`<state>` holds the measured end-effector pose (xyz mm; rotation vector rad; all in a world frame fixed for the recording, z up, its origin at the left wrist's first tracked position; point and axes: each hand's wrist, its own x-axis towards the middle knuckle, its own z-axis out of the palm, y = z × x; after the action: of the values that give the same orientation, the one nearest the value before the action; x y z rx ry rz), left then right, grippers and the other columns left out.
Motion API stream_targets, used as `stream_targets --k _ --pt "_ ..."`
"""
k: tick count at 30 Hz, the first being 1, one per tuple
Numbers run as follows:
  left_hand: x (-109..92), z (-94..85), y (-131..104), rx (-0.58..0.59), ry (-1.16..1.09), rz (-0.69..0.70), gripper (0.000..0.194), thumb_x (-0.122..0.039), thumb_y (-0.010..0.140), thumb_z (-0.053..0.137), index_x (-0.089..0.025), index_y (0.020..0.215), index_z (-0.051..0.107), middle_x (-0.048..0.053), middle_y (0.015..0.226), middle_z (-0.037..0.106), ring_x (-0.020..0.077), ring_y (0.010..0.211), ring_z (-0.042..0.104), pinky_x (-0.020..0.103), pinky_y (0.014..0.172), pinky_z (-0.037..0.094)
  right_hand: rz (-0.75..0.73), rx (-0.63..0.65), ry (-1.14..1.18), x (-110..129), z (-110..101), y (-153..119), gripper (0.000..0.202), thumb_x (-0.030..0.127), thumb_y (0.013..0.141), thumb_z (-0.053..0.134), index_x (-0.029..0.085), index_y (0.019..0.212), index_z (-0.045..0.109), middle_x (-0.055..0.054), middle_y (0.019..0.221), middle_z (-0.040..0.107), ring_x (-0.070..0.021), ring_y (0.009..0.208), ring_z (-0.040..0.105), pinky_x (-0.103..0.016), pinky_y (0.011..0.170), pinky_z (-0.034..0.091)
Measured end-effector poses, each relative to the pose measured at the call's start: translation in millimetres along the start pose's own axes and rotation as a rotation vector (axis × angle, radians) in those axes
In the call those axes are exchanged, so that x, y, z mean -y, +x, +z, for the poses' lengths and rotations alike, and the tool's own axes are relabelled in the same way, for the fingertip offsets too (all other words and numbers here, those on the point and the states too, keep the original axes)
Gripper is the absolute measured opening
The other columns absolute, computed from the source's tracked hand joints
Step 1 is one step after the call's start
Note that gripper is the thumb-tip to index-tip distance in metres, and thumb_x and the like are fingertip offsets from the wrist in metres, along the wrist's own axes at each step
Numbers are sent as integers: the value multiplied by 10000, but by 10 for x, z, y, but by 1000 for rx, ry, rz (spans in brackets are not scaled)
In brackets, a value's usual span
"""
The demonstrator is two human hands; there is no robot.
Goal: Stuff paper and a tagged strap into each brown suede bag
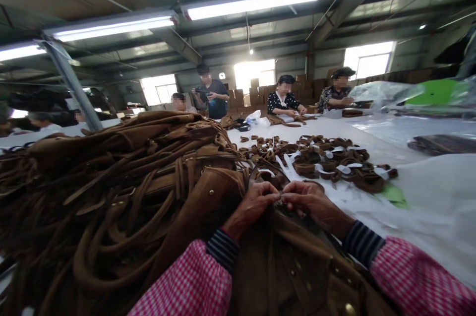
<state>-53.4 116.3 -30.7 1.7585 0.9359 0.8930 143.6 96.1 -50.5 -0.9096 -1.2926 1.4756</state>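
Brown bag, low in the middle of the frame. Likely soft, bendy, a bit heavy, not easy to break; best to grab by the thick folded edge. Dull brown, with shiny gold studs. Left hand and right hand over the bag, both pinched closed, fingertips close together; cannot tell on what.

The bags are brown, dotted with brass-coloured studs. The sleeves are pink-and-white checked, their cuffs dark navy with pale stripes. Brown rolled straps carry white paper bands. A co-worker's blouse is black with white dots.
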Motion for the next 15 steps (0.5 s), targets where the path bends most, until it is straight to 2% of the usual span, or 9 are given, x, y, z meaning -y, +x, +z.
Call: stream_targets --k 8,15 --pt "-20 12 -8 -19 82 29 230 -363 753 674 -134 740 674 -12 702 582 130 709 487 258 674 348 -40 7 -92 -42 -52 23 335 421 714 847 150 835 691 10 629 676 -63 462 479 -185 430 320" --pt "11 30 -14 -32 80 34 215 -346 749 639 -132 752 660 -2 711 593 139 712 501 263 676 361 -85 -46 -171 4 43 -8 313 426 722 818 148 808 703 8 599 675 -78 453 503 -199 428 347"
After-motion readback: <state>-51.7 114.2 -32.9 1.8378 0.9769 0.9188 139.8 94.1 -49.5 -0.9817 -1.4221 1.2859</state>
